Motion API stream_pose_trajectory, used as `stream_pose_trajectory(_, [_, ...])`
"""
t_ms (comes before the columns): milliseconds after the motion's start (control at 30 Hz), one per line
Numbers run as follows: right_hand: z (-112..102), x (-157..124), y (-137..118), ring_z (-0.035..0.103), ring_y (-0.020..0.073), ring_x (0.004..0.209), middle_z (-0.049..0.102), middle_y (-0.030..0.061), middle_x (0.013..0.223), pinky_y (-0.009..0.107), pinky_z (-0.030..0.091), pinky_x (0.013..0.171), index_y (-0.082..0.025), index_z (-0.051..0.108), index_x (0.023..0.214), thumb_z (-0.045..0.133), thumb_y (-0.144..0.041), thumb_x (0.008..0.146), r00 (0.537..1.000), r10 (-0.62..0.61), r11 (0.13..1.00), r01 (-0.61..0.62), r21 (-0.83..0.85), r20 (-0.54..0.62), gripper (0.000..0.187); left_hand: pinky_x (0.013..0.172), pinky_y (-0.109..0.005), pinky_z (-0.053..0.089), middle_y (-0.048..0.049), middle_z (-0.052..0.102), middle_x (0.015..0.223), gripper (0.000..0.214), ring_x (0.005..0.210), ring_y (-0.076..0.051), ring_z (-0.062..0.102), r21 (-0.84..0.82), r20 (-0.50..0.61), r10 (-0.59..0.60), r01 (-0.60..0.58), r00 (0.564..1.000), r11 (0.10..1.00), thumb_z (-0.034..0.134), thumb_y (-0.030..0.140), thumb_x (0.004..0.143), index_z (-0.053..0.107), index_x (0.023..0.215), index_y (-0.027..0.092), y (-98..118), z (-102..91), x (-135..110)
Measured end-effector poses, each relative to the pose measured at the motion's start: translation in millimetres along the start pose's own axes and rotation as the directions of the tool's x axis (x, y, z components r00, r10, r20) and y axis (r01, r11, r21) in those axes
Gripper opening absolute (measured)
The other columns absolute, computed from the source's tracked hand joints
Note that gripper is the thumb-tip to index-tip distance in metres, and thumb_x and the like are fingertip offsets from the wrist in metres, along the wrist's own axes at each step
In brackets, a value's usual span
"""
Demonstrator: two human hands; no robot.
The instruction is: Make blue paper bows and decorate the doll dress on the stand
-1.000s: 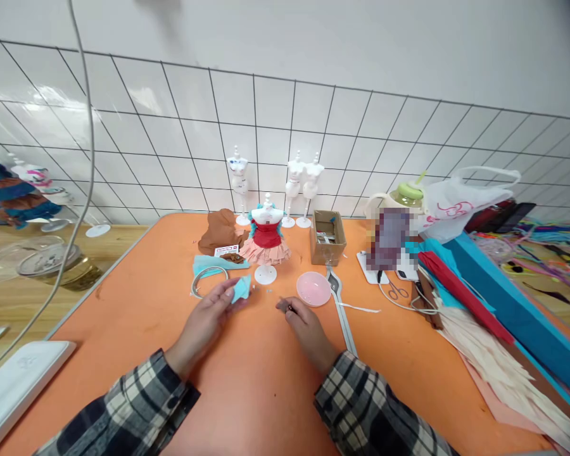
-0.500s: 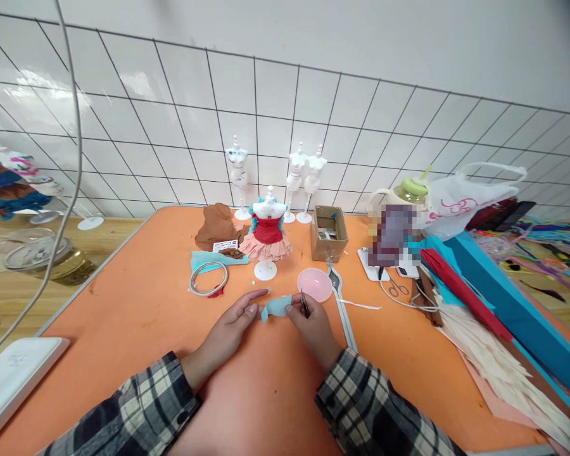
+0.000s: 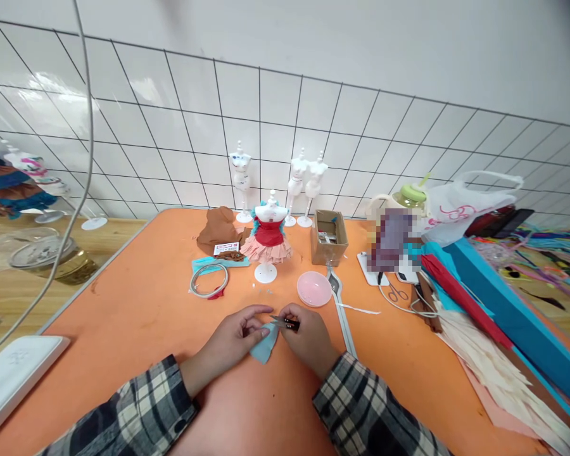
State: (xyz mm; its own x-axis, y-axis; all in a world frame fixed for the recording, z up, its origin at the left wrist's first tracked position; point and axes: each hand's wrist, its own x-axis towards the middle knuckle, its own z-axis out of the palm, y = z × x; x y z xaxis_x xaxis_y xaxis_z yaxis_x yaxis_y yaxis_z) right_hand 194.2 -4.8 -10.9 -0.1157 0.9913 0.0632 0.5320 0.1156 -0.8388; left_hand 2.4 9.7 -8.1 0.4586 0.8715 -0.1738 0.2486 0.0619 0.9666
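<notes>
Over the orange table (image 3: 137,316), my left hand (image 3: 232,342) pinches a small piece of light blue paper (image 3: 265,346). My right hand (image 3: 304,335) grips small black scissors (image 3: 285,323), whose blades meet the paper's top edge. Both hands are close together near the table's middle. Behind them stands a small mannequin (image 3: 268,235) in a red top and pink ruffled skirt. A pink bowl (image 3: 314,289) lies just beyond my right hand.
Three bare white mannequins (image 3: 240,180) stand by the tiled wall. A cardboard box (image 3: 329,237), brown fabric (image 3: 218,229), a wire ring (image 3: 209,279), a long metal tool (image 3: 341,308) and stacked coloured paper (image 3: 479,304) lie around. A white device (image 3: 14,373) sits at the left edge.
My hands drew nearer to me and met. The blue paper went from my left hand alone to being held between both, and the scissors now touch its edge.
</notes>
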Motion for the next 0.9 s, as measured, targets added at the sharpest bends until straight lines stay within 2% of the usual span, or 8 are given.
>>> stream_pose_trajectory(100, [-1,1,1,0.063,0.0148,0.073,0.071,-0.0013,0.079,0.023,0.041,0.063,-0.022,0.067,0.086,0.057,-0.013,0.076,1.0,0.019,1.0,-0.019,-0.019,0.022,0.017,0.064,-0.027,0.046,0.0004,0.067,0.077,0.042,0.068,-0.016,0.062,0.149,-0.011,0.017,-0.016,1.0,0.989,0.057,0.033,0.084,0.051,0.123,0.02,2,-1.2,-2])
stream_pose_trajectory(200, [-2,2,2,0.064,0.0156,0.079,0.072,-0.0008,0.084,0.023,0.042,0.068,-0.022,0.068,0.087,0.057,-0.008,0.073,0.999,0.01,0.998,-0.007,-0.06,0.049,0.022,0.059,-0.025,0.042,0.0031,0.065,0.071,0.021,0.064,-0.015,0.06,0.371,-0.02,0.048,-0.037,0.999,0.928,0.056,0.028,0.083,0.055,0.103,0.022,7,-3.5,-5])
stream_pose_trajectory(300, [-3,3,2,0.062,0.0169,0.082,0.07,0.0017,0.085,0.025,0.042,0.071,-0.02,0.067,0.085,0.056,-0.009,0.078,0.999,-0.031,0.992,0.035,-0.118,0.037,0.017,0.057,-0.025,0.039,0.003,0.063,0.071,0.007,0.063,-0.015,0.057,0.51,-0.065,0.098,-0.052,0.993,0.859,0.055,0.028,0.083,0.052,0.086,0.022,9,-6.3,-5])
stream_pose_trajectory(400, [-6,3,0,0.061,0.0181,0.083,0.069,0.004,0.085,0.027,0.042,0.073,-0.019,0.066,0.087,0.049,-0.017,0.089,0.998,-0.068,0.989,0.067,-0.135,-0.006,0.017,0.06,-0.027,0.039,0.001,0.062,0.074,0.006,0.067,-0.017,0.057,0.587,-0.089,0.15,-0.07,0.985,0.806,0.051,0.026,0.086,0.056,0.088,0.022,7,-10.2,-3])
stream_pose_trajectory(533, [-6,0,-3,0.063,0.0189,0.083,0.07,0.0042,0.093,0.028,0.044,0.072,-0.022,0.06,0.11,0.048,-0.028,0.092,1.0,-0.007,0.991,0.005,-0.133,-0.012,0.022,0.074,-0.033,0.043,-0.0047,0.063,0.088,0.007,0.084,-0.022,0.057,0.696,-0.074,0.257,-0.135,0.964,0.706,0.057,0.023,0.082,0.06,0.088,0.021,3,-16.1,2])
stream_pose_trajectory(667, [-5,-5,-7,0.062,0.0223,0.098,0.063,0.0086,0.117,0.031,0.046,0.077,-0.02,0.049,0.126,0.051,-0.025,0.09,0.999,-0.016,0.951,0.006,-0.31,-0.03,0.037,0.085,-0.04,0.043,-0.0082,0.06,0.106,0.01,0.098,-0.025,0.055,0.783,-0.002,0.332,-0.206,0.943,0.588,0.055,0.022,0.085,0.065,0.087,0.021,4,-20.9,3])
stream_pose_trajectory(800, [-5,-6,-9,0.061,0.021,0.089,0.062,0.0072,0.106,0.029,0.045,0.067,-0.022,0.056,0.116,0.046,-0.018,0.091,0.999,-0.016,0.842,0.034,-0.538,0.037,0.027,0.09,-0.041,0.042,-0.0074,0.061,0.115,0.024,0.106,-0.025,0.054,0.814,0.15,0.367,-0.325,0.918,0.481,0.052,0.016,0.087,0.068,0.102,0.026,8,-24.7,0])
stream_pose_trajectory(900, [-6,-5,-9,0.061,0.02,0.085,0.061,0.0055,0.102,0.027,0.044,0.064,-0.024,0.057,0.115,0.05,-0.02,0.091,0.998,-0.033,0.808,0.06,-0.586,0.057,0.026,0.097,-0.042,0.038,-0.0059,0.064,0.117,0.038,0.112,-0.025,0.052,0.798,0.315,0.384,-0.462,0.868,0.388,0.048,0.009,0.087,0.065,0.116,0.028,12,-26.0,-1])
